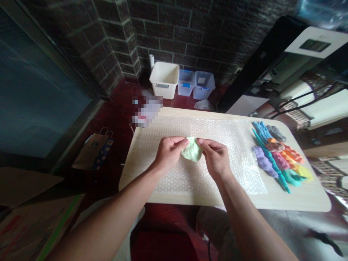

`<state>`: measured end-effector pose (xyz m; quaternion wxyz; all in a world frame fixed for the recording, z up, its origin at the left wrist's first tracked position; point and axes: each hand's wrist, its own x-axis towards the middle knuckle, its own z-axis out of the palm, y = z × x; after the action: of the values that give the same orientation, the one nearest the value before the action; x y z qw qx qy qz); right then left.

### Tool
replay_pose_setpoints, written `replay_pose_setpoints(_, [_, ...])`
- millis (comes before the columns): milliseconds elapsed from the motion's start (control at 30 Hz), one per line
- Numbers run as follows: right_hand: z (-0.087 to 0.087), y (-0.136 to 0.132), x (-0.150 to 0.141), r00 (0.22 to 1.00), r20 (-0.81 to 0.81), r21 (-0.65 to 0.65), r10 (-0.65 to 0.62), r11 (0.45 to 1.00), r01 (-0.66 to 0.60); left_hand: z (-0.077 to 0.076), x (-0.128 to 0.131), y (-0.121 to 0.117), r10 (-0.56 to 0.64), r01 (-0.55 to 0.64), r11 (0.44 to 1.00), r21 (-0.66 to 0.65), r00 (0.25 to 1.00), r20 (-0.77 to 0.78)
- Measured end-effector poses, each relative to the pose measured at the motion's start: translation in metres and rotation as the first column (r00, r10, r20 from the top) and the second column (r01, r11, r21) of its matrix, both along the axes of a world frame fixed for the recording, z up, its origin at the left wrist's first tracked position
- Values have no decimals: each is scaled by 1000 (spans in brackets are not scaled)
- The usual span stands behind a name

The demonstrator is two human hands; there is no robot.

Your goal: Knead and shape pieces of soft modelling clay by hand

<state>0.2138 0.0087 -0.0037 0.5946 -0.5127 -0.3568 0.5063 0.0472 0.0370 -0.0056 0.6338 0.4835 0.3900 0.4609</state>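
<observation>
A pale wooden counter (299, 203) bears a wide sheet of bubble wrap (187, 179), with colourful modelling-clay pieces (280, 160) clustered toward the counter's right end. Above the wrap, the left hand (168, 155) and right hand (217, 159), thumbs closed against fingers, each pinch one side of a flattened pale-green clay lump (192, 151).

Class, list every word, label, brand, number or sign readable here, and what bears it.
No text is readable.
Brown paper carrier bag: dark mark, too blurred.
Brown cardboard box: red marks, too blurred.
White appliance panel: faint mark, too small.
Right-hand clear plastic bin: pale label, illegible.
</observation>
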Motion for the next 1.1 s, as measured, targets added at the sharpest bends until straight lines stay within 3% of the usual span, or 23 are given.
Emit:
replay_pose_setpoints(100, [1, 0, -1, 1000, -15, -1, -8, 1000, 8, 1, 0, 0, 19, -19, 1000, -17, 1000, 4])
replay_pose_setpoints(333, [7, -3, -7, 995, -10, -8, 101, 995, -101, 7, -2, -5, 42, -15, 987, 158, 984, -171])
replay_pose_setpoints(533, [11, -4, -7, 994, 66, 13, 83, 996, -84, 4, -1, -6, 24, 10, 989, 149, 975, -220])
replay_pose_setpoints(800, [12, -4, -8, 990, 91, 18, 112, 993, -114, 4, 0, -4, 108, -81, 981, 175, 982, -155])
replay_pose_setpoints(933, [11, -5, -9, 975, 107, -20, 197, 980, -196, 4, -1, -2, 193, -174, 972, 158, 975, -108])
replay_pose_setpoints(1100, [11, -4, -5, 983, 109, 12, 146, 989, -148, 4, 2, 0, 148, -149, 988, 48, 989, 27])
